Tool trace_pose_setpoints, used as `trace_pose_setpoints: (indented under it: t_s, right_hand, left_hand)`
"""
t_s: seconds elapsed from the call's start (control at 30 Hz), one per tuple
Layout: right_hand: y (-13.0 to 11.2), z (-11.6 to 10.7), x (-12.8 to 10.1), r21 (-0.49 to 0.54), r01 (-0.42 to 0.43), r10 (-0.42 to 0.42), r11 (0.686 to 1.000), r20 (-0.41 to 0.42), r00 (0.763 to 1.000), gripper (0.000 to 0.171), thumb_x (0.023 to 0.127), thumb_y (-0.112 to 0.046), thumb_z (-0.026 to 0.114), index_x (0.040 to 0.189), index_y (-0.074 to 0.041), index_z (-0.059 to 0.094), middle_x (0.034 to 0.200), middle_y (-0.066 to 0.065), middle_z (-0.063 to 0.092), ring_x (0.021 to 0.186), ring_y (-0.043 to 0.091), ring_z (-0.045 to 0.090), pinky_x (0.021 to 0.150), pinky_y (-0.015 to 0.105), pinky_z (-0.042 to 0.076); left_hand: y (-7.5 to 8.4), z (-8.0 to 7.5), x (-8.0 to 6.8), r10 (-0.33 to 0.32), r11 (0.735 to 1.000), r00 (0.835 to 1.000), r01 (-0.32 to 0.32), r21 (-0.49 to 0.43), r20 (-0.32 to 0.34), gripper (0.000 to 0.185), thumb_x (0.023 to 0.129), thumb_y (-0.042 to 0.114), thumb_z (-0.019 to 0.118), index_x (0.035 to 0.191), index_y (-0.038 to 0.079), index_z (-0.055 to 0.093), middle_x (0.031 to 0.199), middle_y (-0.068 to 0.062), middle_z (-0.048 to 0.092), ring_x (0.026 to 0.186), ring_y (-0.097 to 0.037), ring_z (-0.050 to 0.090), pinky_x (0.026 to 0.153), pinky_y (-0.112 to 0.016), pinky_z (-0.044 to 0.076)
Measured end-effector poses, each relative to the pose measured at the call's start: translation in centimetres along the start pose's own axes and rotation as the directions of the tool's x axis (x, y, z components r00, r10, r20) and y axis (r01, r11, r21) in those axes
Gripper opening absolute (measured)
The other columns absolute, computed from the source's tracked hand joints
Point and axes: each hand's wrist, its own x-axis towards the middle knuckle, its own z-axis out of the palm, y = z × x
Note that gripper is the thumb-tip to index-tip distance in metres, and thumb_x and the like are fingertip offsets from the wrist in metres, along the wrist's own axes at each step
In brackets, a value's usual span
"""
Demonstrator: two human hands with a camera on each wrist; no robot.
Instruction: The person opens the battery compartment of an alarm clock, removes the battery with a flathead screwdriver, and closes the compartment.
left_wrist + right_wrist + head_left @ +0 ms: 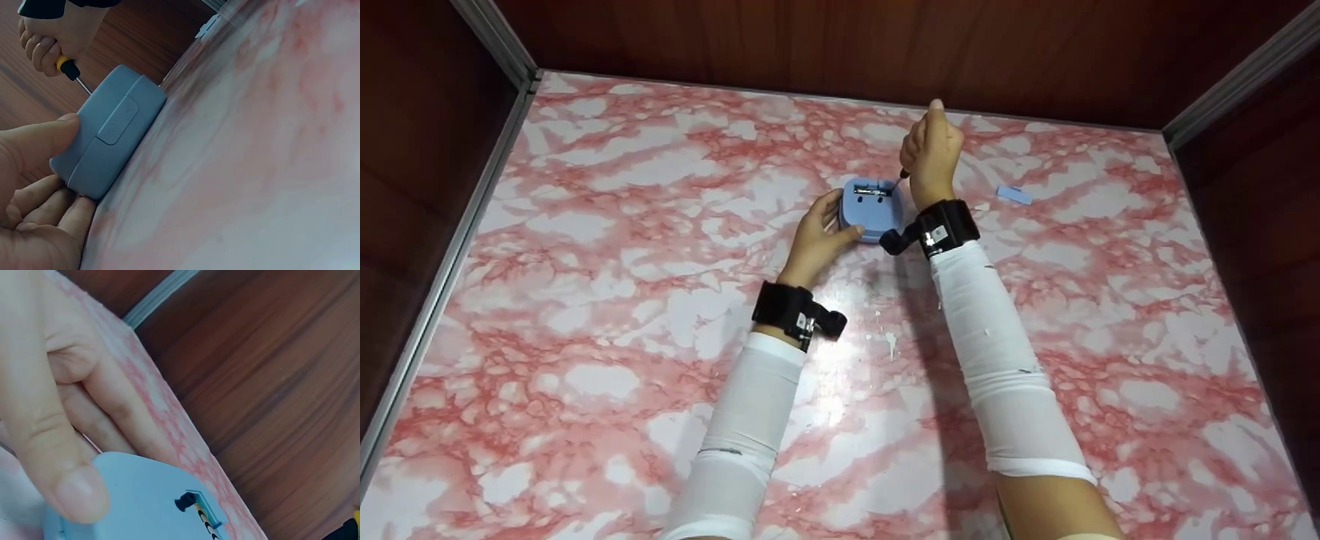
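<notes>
A blue rounded-square plastic device (876,217) sits on the table, its open battery slot and two dark holes facing up. My left hand (819,238) holds it by the left side, thumb on the near edge and fingers around the far side. A screwdriver (70,68) with a yellow and black handle is gripped in my right hand (934,150). Its thin shaft slants down to the right end of the slot; the left wrist view hides the tip behind the device. Inside the slot lies a battery (205,521) with a patterned wrapper.
To the right of my right hand lies a small light-blue cover (1014,195) on the red and white marbled table (607,300). Dark wood-grain panels (840,45) with metal corner strips enclose the table at the back and both sides.
</notes>
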Motion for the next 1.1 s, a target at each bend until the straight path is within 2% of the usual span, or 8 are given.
trace_pose_setpoints:
  t_s: [0.43, 0.67, 0.87, 1.1]
  right_hand:
    - [0.1, -0.3, 0.0, 0.085, 0.049, -0.048, 0.995, -0.023, 0.999, 0.062, 0.112, -0.017, 0.030, 0.051, -0.009, 0.028, 0.043, -0.006, 0.026, 0.036, 0.005, 0.014, 0.036, 0.021, 0.006]
    - [0.2, -0.3, -0.2, 0.087, 0.087, -0.084, 0.992, -0.037, 0.996, 0.062, 0.112, -0.016, 0.028, 0.051, -0.009, 0.028, 0.042, -0.007, 0.027, 0.037, 0.005, 0.013, 0.036, 0.021, 0.007]
    - [-0.1, -1.2, -0.1, 0.158, 0.128, -0.105, 0.979, -0.145, 0.984, 0.060, 0.112, -0.017, 0.026, 0.053, -0.012, 0.024, 0.044, -0.008, 0.024, 0.036, 0.004, 0.015, 0.036, 0.021, 0.005]
    - [-0.3, -2.0, 0.0, 0.224, 0.096, -0.044, 0.970, -0.227, 0.973, 0.058, 0.112, -0.017, 0.026, 0.055, -0.010, 0.023, 0.045, -0.005, 0.021, 0.035, 0.005, 0.015, 0.037, 0.022, 0.006]
  left_hand:
    - [0.0, 0.1, -0.1, -0.004, 1.000, 1.000, 0.004, 0.020, 0.005, 0.075, 0.087, -0.002, 0.073, 0.153, 0.000, 0.038, 0.158, -0.016, 0.039, 0.145, -0.028, 0.038, 0.118, -0.024, 0.034]
    - [0.0, 0.0, -0.1, -0.004, 1.000, 1.000, 0.004, 0.024, -0.001, 0.073, 0.088, -0.003, 0.073, 0.153, 0.000, 0.039, 0.158, -0.016, 0.040, 0.145, -0.028, 0.039, 0.118, -0.025, 0.035]
    - [0.0, 0.1, -0.1, -0.019, 1.000, 1.000, 0.019, 0.001, -0.004, 0.074, 0.088, -0.004, 0.073, 0.153, 0.000, 0.039, 0.158, -0.016, 0.039, 0.146, -0.029, 0.037, 0.118, -0.024, 0.035]
    - [0.0, 0.2, 0.0, -0.033, 0.999, 0.999, 0.032, -0.004, -0.020, 0.076, 0.086, -0.005, 0.074, 0.153, 0.002, 0.039, 0.158, -0.016, 0.040, 0.146, -0.029, 0.037, 0.118, -0.024, 0.034]
